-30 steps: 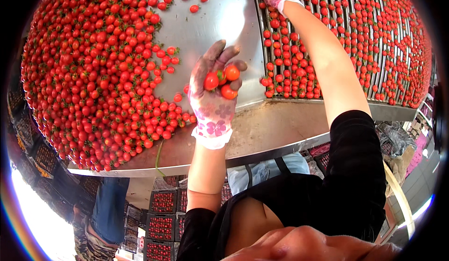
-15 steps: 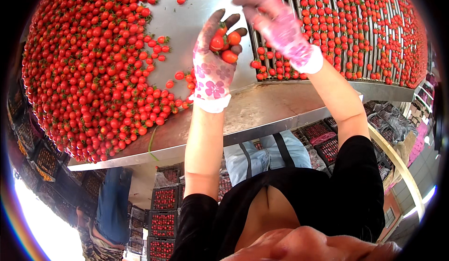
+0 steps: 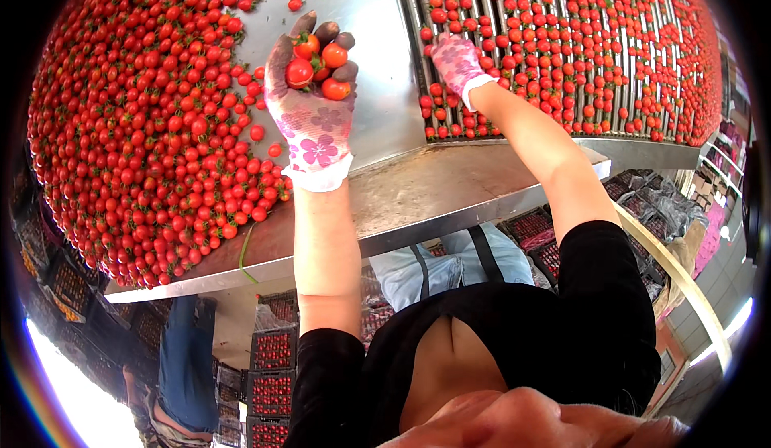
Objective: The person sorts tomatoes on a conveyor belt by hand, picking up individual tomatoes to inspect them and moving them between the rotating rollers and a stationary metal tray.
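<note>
Tomatoes apparently being picked over
Several cupped in half-curled left hand; right hand grip cannot be told; light pinch needed.

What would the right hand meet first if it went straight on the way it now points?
Probably the tomatoes just past the right hand, ahead of the metal sheet; the hand's height over them is hard to judge.
</note>
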### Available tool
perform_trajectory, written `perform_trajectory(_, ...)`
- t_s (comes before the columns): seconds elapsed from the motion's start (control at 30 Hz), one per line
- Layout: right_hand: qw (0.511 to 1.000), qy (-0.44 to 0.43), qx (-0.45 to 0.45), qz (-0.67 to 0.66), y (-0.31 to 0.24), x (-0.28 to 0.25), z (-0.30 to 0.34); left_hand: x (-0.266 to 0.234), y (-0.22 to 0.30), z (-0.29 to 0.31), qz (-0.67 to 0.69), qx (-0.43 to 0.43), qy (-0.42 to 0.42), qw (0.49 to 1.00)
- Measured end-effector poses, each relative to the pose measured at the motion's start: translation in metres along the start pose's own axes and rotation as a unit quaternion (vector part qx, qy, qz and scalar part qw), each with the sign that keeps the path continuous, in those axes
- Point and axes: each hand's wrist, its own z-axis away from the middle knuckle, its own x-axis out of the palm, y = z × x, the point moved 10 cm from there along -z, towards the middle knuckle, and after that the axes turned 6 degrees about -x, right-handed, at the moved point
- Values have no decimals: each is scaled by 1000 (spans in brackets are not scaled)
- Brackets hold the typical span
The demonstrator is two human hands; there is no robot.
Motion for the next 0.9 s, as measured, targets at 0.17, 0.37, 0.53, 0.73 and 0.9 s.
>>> perform_trajectory(0.17, 934, -39, 140, -326, 39, 3, 23, -4, 8, -1, -6, 3, -11, 1000)
perform_trajectory(0.37, 963, 68, 81, -246, 106, -8, 72, -7, 5, -5, -26, 5, 3, 1000)
perform_trajectory(0.53, 983, -76, 49, -162, 72, 17, 73, -12, -5, -4, -76, 4, 53, 996)
perform_trajectory(0.73, 971, -89, 81, -205, 103, 10, 85, -8, -5, -2, -84, 2, 55, 995)
perform_trajectory(0.9, 977, -119, 35, -173, 111, 30, 91, -10, -7, -3, -111, 8, 69, 991)
